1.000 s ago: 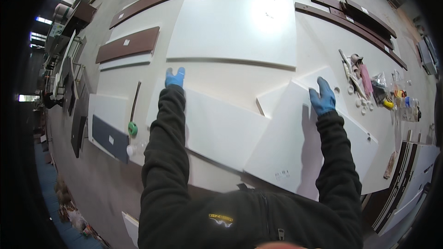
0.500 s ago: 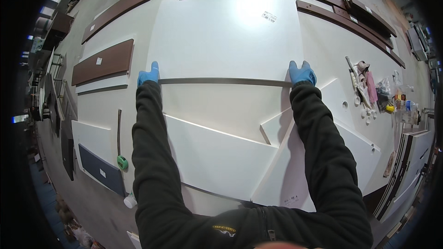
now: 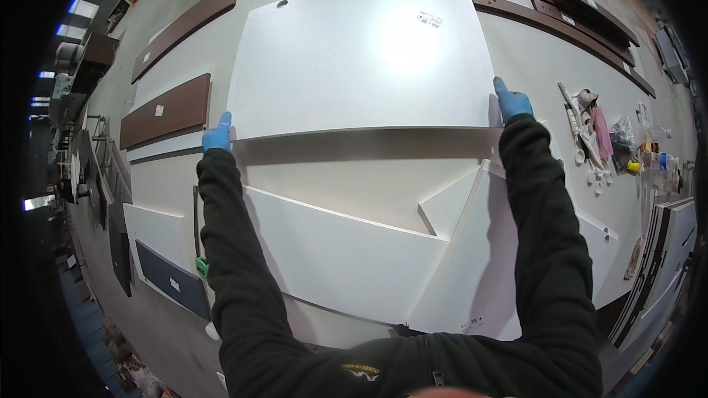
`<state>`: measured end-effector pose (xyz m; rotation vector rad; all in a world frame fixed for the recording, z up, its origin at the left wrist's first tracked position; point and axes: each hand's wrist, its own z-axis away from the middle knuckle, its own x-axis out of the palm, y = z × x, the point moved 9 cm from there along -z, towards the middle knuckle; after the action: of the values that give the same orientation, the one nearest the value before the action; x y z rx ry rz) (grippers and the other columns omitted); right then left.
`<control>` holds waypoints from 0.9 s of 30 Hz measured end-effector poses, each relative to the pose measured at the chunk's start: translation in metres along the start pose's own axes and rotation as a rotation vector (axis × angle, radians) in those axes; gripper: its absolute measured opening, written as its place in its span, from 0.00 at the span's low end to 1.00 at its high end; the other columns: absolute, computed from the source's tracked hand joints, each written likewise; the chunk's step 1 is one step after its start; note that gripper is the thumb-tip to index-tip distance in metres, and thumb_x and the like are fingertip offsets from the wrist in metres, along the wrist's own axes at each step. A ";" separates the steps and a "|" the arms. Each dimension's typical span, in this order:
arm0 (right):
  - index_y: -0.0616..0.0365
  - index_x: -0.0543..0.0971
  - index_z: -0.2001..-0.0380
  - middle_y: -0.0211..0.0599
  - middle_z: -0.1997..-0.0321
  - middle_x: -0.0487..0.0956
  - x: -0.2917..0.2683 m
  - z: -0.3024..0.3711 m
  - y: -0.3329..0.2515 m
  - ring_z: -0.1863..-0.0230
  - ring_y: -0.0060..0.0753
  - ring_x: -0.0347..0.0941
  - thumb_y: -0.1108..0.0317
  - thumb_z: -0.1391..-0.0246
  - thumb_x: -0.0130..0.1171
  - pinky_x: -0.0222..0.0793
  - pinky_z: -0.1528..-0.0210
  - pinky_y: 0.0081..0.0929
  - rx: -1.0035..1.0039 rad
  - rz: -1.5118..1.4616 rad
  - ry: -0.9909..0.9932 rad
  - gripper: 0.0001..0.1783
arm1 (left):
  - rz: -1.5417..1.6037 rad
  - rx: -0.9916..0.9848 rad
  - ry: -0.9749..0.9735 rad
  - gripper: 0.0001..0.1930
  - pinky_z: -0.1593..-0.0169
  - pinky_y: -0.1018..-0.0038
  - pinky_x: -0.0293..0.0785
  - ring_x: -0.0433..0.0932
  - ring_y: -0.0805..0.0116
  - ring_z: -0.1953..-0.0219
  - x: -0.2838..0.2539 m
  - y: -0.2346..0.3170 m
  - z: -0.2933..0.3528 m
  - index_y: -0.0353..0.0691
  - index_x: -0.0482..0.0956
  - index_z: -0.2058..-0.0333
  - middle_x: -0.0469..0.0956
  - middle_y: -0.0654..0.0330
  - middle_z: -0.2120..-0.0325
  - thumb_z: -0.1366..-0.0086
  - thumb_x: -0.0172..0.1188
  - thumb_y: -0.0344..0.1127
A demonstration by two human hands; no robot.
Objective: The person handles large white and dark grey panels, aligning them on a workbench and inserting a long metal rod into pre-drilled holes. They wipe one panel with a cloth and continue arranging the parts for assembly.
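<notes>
A large white panel (image 3: 354,66) with two round holes by its far edge and a small label lies in front of me. Its near edge is raised, with a dark band of shadow beneath. My left hand (image 3: 217,133), in a blue glove, grips its left edge close to the near corner, thumb pointing up. On the opposite side my right hand (image 3: 514,101), gloved the same, holds the right edge with its thumb extended; its fingers under the panel are hidden. Closer to me, between my forearms, lie more white boards (image 3: 346,250), some overlapping.
Brown boards (image 3: 166,112) lie at the left, and a stack of dark brown strips (image 3: 568,29) at the far right. A dark blue board (image 3: 173,280) and a green tape measure (image 3: 201,267) are near my left arm. Bags and small parts (image 3: 634,151) sit at the right.
The white panel's near edge has come up, and the shadow below it has widened. My hands are farther apart; the right one has shifted outward along the panel's right side.
</notes>
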<state>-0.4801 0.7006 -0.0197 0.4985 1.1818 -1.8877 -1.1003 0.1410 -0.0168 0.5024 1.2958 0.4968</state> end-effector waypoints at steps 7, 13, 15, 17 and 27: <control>0.71 0.75 0.40 0.52 0.38 0.78 0.010 -0.004 0.000 0.38 0.44 0.74 0.35 0.42 0.61 0.66 0.36 0.31 0.078 -0.250 -0.132 0.46 | -0.043 0.004 -0.149 0.38 0.66 0.64 0.71 0.71 0.65 0.73 -0.014 0.027 0.019 0.28 0.83 0.71 0.77 0.57 0.76 0.47 0.72 0.68; 0.74 0.76 0.43 0.55 0.41 0.79 0.021 -0.015 0.002 0.41 0.44 0.75 0.40 0.39 0.59 0.66 0.36 0.29 -0.001 -0.311 -0.163 0.41 | -0.068 -0.046 -0.247 0.34 0.80 0.68 0.57 0.59 0.70 0.86 -0.013 0.033 0.027 0.44 0.69 0.82 0.61 0.67 0.87 0.45 0.70 0.71; 0.74 0.78 0.46 0.53 0.45 0.81 0.019 -0.025 -0.003 0.46 0.44 0.77 0.41 0.37 0.58 0.69 0.40 0.31 -0.077 -0.184 -0.149 0.39 | -0.075 -0.054 -0.306 0.32 0.82 0.70 0.55 0.57 0.71 0.87 -0.013 0.037 0.023 0.48 0.68 0.80 0.57 0.68 0.87 0.45 0.70 0.71; 0.74 0.79 0.48 0.51 0.50 0.83 0.022 -0.030 -0.006 0.50 0.45 0.78 0.42 0.36 0.56 0.71 0.44 0.34 -0.104 -0.191 -0.176 0.38 | -0.088 -0.090 -0.242 0.31 0.81 0.70 0.56 0.59 0.71 0.86 -0.021 0.038 0.012 0.46 0.73 0.76 0.61 0.67 0.85 0.45 0.70 0.70; 0.70 0.82 0.64 0.41 0.68 0.82 -0.007 0.023 -0.012 0.68 0.34 0.76 0.44 0.37 0.58 0.72 0.61 0.35 -0.102 -0.260 -0.033 0.31 | -0.299 0.007 0.004 0.54 0.47 0.60 0.75 0.81 0.43 0.51 0.016 0.027 -0.018 0.25 0.84 0.56 0.84 0.39 0.58 0.39 0.43 0.83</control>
<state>-0.4834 0.6859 0.0028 0.2670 1.3670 -2.0316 -1.1168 0.1732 -0.0160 0.3052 1.3489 0.2439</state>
